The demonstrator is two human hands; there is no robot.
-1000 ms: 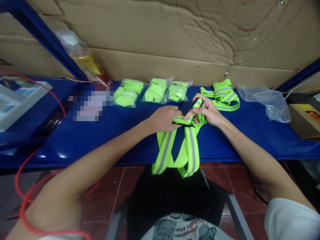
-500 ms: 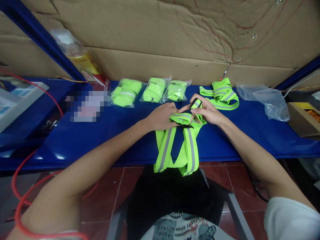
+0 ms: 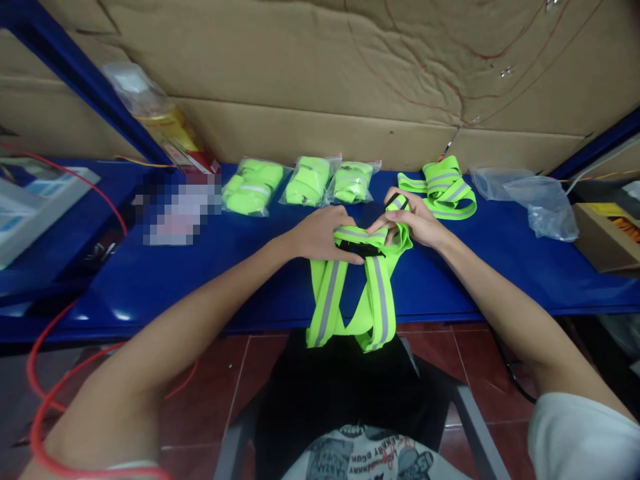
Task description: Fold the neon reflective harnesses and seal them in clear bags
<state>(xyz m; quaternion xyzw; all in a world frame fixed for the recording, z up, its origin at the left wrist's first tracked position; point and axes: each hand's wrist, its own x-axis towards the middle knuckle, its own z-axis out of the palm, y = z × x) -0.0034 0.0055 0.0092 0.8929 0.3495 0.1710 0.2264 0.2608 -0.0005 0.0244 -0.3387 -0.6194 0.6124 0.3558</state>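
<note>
My left hand (image 3: 327, 233) grips a neon-yellow reflective strap (image 3: 327, 303) with a grey stripe, its thumb under a black part at the strap's upper end. Two long loops of the strap hang over the table's front edge. My right hand (image 3: 413, 217) is closed round another portion of the same strap, with a small folded end and black trim showing above the thumb. Both hands are close together over the table. Behind my right hand lies a second reflective strap (image 3: 445, 187), loosely bundled. Some of my fingers are hidden by the strap.
Along the back of the blue table (image 3: 270, 287) lie clear bags with folded neon straps (image 3: 307, 180). Empty plastic bags (image 3: 543, 203) and a cardboard box (image 3: 607, 237) are at right. A bottle (image 3: 165, 123) stands at back left; a red hose (image 3: 37, 387) loops below.
My left thumb has come out below the strap's upper fold, and more of the black part shows. My right hand has shifted slightly with its folded end. The hanging loops have barely moved.
</note>
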